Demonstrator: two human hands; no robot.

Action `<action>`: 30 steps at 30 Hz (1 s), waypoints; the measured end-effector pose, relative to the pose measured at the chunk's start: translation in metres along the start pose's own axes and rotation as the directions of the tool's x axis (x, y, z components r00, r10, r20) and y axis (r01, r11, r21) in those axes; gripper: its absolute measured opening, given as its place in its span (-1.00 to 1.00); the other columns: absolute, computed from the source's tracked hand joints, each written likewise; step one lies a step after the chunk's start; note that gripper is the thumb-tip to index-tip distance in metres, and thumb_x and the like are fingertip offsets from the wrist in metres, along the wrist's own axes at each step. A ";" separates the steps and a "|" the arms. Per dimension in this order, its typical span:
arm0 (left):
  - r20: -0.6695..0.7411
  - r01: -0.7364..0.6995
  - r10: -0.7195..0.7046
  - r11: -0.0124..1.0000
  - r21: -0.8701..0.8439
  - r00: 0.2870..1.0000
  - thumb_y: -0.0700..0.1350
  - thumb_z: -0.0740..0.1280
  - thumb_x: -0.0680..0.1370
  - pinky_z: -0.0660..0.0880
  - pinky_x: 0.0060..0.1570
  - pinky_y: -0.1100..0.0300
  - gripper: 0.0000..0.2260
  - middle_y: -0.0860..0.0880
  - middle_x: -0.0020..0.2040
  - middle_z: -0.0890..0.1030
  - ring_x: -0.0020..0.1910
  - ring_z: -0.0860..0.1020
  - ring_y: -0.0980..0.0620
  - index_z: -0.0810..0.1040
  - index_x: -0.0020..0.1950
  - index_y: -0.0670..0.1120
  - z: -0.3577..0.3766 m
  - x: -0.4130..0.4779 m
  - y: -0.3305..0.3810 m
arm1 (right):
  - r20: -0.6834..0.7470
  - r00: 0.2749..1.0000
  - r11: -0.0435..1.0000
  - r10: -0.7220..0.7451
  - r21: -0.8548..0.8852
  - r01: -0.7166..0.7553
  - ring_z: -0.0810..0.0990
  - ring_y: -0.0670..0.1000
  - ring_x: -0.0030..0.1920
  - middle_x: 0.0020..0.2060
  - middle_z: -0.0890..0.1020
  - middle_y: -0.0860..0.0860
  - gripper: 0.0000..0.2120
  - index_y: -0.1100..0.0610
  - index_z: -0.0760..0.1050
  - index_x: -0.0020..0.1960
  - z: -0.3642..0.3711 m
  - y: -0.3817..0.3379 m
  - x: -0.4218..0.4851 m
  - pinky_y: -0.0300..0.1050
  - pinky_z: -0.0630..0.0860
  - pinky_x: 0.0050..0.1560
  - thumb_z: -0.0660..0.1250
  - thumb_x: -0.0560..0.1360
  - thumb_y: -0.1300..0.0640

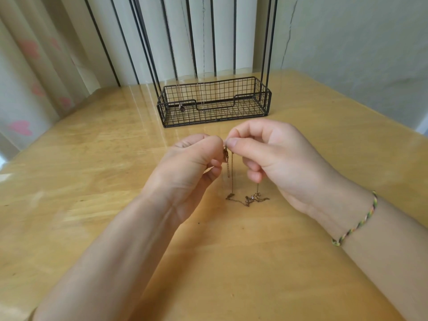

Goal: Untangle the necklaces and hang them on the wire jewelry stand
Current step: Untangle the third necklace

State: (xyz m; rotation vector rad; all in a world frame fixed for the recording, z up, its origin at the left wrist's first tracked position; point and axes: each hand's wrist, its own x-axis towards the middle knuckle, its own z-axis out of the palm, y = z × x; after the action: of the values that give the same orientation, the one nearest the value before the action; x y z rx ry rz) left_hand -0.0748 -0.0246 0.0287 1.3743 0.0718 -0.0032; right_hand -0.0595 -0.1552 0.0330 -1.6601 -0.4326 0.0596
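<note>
A thin bronze necklace (pixel 232 177) hangs between my two hands over the wooden table, and its lower part with small charms (pixel 251 199) lies on the tabletop. My left hand (pixel 185 167) pinches the clasp end of the chain. My right hand (pixel 273 156) pinches the chain right beside it, thumb and forefinger together. Behind them stands the black wire jewelry stand (pixel 266 98), with a basket base and tall uprights. Fine chains hang from its top, which is out of frame; one has a dark pendant (pixel 182 108) at the basket's left front.
The wooden table (pixel 92 158) has a glossy top and reaches to a curtain on the left and a pale wall at the back right. A woven bracelet (pixel 356 225) is on my right wrist.
</note>
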 end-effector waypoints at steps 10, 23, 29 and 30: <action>0.013 0.018 -0.017 0.998 -0.056 1.000 -0.38 0.14 0.41 0.29 -0.32 0.29 -0.78 -0.03 -0.41 0.41 -0.38 0.30 0.11 0.37 -0.36 -0.12 -0.002 -0.001 0.003 | 0.076 0.984 0.973 0.163 0.154 -0.173 0.15 -0.11 -0.50 -0.33 0.30 0.05 -0.89 0.18 0.39 -0.19 -0.006 -0.001 0.002 -0.31 0.08 -0.59 0.24 0.51 0.26; -0.065 -0.086 0.101 0.975 0.205 0.993 -0.22 0.27 0.20 0.36 -0.26 0.25 -0.86 0.02 -0.41 0.55 -0.38 0.44 0.14 0.43 -0.55 -0.03 -0.009 0.003 0.000 | -0.024 0.999 0.998 -0.037 -0.056 0.035 0.38 -0.19 -0.52 -0.51 0.42 -0.20 -0.84 0.09 0.50 -0.24 -0.010 -0.005 0.003 -0.41 0.28 -0.51 0.29 0.51 0.23; -0.090 -0.084 0.104 0.974 0.209 0.990 -0.23 0.26 0.20 0.35 -0.33 0.27 -0.84 -0.06 -0.39 0.51 -0.43 0.40 0.09 0.39 -0.57 -0.03 -0.007 0.003 0.000 | -0.032 0.999 0.998 0.021 0.055 -0.019 0.27 -0.10 -0.48 -0.30 0.39 0.12 -0.85 0.15 0.43 -0.22 -0.004 -0.003 0.001 -0.32 0.22 -0.56 0.23 0.53 0.28; -0.094 -0.078 0.098 0.978 0.195 0.991 -0.25 0.26 0.23 0.34 -0.34 0.27 -0.81 -0.07 -0.39 0.50 -0.42 0.38 0.07 0.38 -0.56 -0.03 -0.007 0.002 0.000 | -0.022 0.999 0.996 0.029 0.082 -0.027 0.26 -0.10 -0.48 -0.28 0.42 0.13 -0.85 0.16 0.43 -0.21 -0.003 -0.003 0.001 -0.32 0.21 -0.57 0.22 0.54 0.28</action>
State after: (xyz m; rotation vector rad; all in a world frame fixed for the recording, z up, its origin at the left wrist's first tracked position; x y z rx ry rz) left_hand -0.0727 -0.0181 0.0274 1.5689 0.0993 0.1389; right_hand -0.0587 -0.1577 0.0364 -1.5850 -0.3842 0.0778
